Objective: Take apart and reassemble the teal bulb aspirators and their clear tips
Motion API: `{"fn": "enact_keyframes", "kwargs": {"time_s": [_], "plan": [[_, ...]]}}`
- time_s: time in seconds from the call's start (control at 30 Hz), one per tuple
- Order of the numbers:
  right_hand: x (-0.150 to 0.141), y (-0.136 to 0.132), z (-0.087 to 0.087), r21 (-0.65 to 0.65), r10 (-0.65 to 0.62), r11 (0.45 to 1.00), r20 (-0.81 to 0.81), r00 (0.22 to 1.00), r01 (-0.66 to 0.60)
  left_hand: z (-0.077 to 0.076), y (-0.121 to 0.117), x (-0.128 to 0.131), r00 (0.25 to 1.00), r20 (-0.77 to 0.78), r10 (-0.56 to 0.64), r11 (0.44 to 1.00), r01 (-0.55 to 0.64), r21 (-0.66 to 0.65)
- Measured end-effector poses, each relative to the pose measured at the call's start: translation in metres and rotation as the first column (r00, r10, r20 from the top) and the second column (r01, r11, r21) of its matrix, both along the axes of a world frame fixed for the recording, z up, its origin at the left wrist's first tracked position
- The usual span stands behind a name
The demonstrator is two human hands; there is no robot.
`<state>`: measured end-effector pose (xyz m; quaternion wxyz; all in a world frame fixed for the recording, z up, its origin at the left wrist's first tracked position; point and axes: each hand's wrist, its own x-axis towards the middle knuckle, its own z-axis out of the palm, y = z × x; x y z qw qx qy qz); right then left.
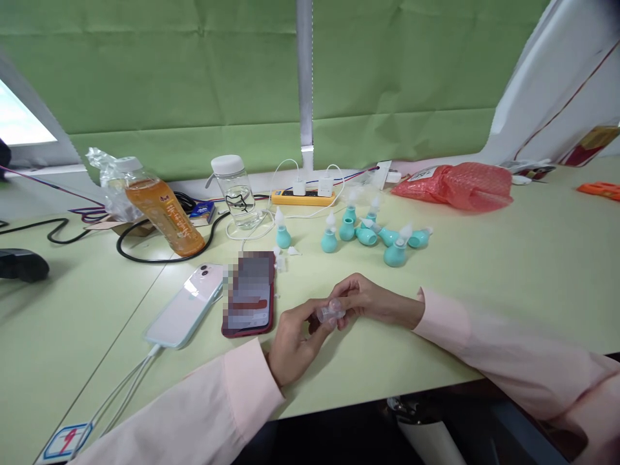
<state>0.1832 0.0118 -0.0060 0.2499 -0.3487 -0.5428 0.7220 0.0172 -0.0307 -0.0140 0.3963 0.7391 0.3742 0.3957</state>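
Note:
Between both hands, just above the table's front part, is a small clear plastic piece (331, 312), short and tube-like. My left hand (299, 339) pinches it from the left with thumb and fingers. From the right, the closed fingers of my right hand (361, 300) grip the same piece; some of them are hidden behind it. Beyond the hands stand several teal squeeze bulbs with clear tips, one bulb (396, 253) being nearest my right hand. Others lie on their sides, such as a teal bulb (419, 238). Small clear parts (281, 262) lie by the red-cased phone (249, 294).
A pale phone (186, 307) with a cable lies at the left. Behind it are a leaning bottle of orange drink (167, 216) and a clear water bottle (241, 197). A yellow power strip (303, 197) and a red bubble-wrap bag (458, 186) sit along the back.

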Motion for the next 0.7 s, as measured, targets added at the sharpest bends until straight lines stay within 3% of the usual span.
{"fn": "enact_keyframes", "kwargs": {"time_s": [0.1, 0.17, 0.2, 0.27, 0.3, 0.33, 0.37, 0.43, 0.53, 0.6, 0.7], "plan": [[0.001, -0.003, 0.012, 0.184, -0.023, 0.983, 0.119, 0.993, 0.0, -0.003, 0.002, -0.001, 0.996, 0.03, 0.09, 0.996, -0.09, 0.015], [0.008, 0.001, 0.023, 0.447, -0.147, 0.894, 0.206, 0.967, 0.041, -0.005, 0.004, -0.002, 0.992, 0.033, 0.125, 0.992, -0.125, 0.011], [0.013, 0.005, 0.029, 0.605, -0.263, 0.793, 0.236, 0.936, 0.07, -0.006, 0.005, -0.002, 0.991, 0.031, 0.128, 0.992, -0.128, 0.004], [0.025, 0.019, 0.041, 0.869, -0.548, 0.49, 0.246, 0.8, 0.069, -0.007, 0.007, -0.003, 0.992, 0.023, 0.121, 0.992, -0.121, -0.022], [0.031, 0.028, 0.045, 0.937, -0.663, 0.349, 0.25, 0.706, -0.004, -0.007, 0.007, -0.002, 0.993, 0.022, 0.115, 0.993, -0.114, -0.04], [0.036, 0.037, 0.048, 0.958, -0.747, 0.267, 0.274, 0.606, -0.105, -0.006, 0.007, -0.002, 0.994, 0.025, 0.109, 0.993, -0.108, -0.057], [0.039, 0.047, 0.05, 0.949, -0.803, 0.239, 0.311, 0.509, -0.204, -0.006, 0.008, -0.002, 0.994, 0.03, 0.105, 0.992, -0.102, -0.075], [0.041, 0.065, 0.049, 0.888, -0.845, 0.281, 0.409, 0.344, -0.365, -0.005, 0.008, -0.001, 0.993, 0.044, 0.106, 0.989, -0.101, -0.109], [0.033, 0.08, 0.039, 0.765, -0.825, 0.419, 0.546, 0.146, -0.489, -0.005, 0.009, -0.001, 0.99, 0.036, 0.136, 0.985, -0.131, -0.109], [0.026, 0.085, 0.032, 0.703, -0.791, 0.48, 0.605, 0.086, -0.525, -0.006, 0.01, -0.001, 0.987, 0.025, 0.159, 0.985, -0.157, -0.076], [0.022, 0.086, 0.026, 0.682, -0.78, 0.495, 0.622, 0.07, -0.539, -0.007, 0.011, -0.001, 0.984, 0.033, 0.175, 0.984, -0.174, -0.029]]}}
